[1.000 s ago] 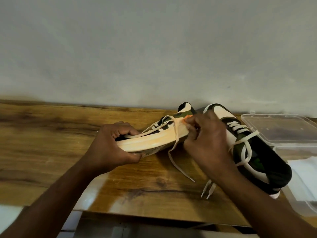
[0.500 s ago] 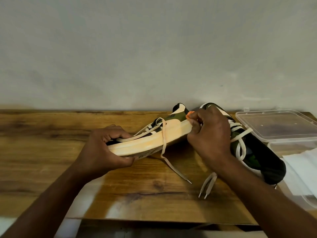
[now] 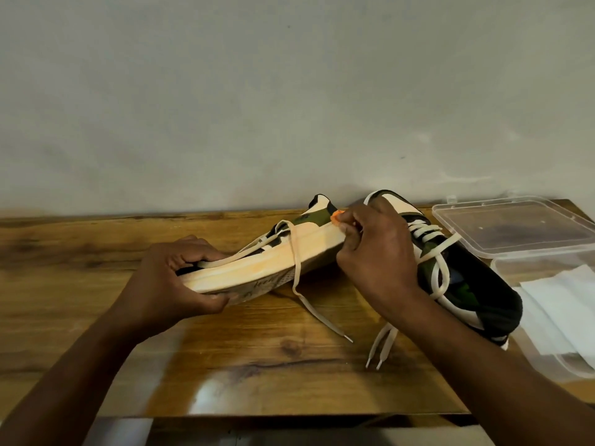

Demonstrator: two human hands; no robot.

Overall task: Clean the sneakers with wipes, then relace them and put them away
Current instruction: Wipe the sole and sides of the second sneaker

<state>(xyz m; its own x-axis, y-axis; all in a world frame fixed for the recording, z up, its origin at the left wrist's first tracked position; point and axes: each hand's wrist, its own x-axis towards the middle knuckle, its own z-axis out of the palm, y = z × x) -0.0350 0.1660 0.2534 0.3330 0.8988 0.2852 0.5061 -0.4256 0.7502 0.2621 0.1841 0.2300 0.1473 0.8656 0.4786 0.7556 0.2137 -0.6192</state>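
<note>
Cleaning appears to be the step in hand. Left hand (image 3: 167,278) grips one end of the cream-soled green, black and white sneaker (image 3: 257,268), holding it tilted on its side above the wooden table (image 3: 80,252). Right hand (image 3: 376,252) pinches a small orange item (image 3: 336,217) against the sole's other end; what it is cannot be told. 1 loose lace (image 3: 297,262) crosses the sole and probably needs clearing next. Second laced sneaker (image 3: 467,278) lies further right, beside the clear plastic container of white wipes (image 3: 560,310).

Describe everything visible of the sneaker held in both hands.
The held sneaker is tipped on its side above the wooden table, cream sidewall toward the camera, olive, black and white upper behind. The left hand grips one end; the right hand presses a small orange thing at the other. A loose cream lace drapes over the sole.
</note>
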